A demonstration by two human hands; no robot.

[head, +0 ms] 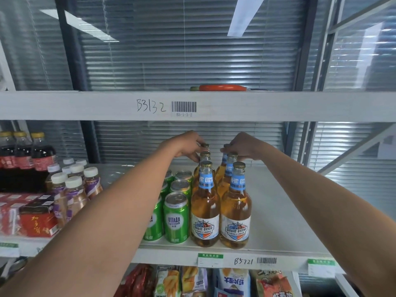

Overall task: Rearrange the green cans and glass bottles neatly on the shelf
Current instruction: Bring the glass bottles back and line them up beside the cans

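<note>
White metal shelving (278, 211) fills the view, with closed blinds behind glass at the back and a handwritten "B3132" plus barcode on the beam above. On the middle shelf, the glass bottles (205, 213) stand in two columns running front to back, amber liquid inside, blue neck bands and "DAHE BEER" shield labels. Right beside them on the left, nearly touching, are the green cans (176, 217), also lined up front to back in what looks like two columns, though the person's left forearm covers part of the nearer one.

Both arms reach in over the bottles toward the back of the rows. The left hand (188, 146) has its fingers curled down around the cap and neck of the rearmost bottle in the left column, so it's gripping that one from above. The right hand (242, 146) does pretty much the same on the right column, fingertips pinching the top of a bottle at the back; exactly which bottle it has is hard to say since the hand hides the caps there. The front bottles of each column sit free, well forward of both hands.

Off to the left are dark cola bottles (23, 153), white-capped tea bottles (72, 189) and red cartons (36, 221). Snack bags (231, 281) crowd the shelf below.
</note>
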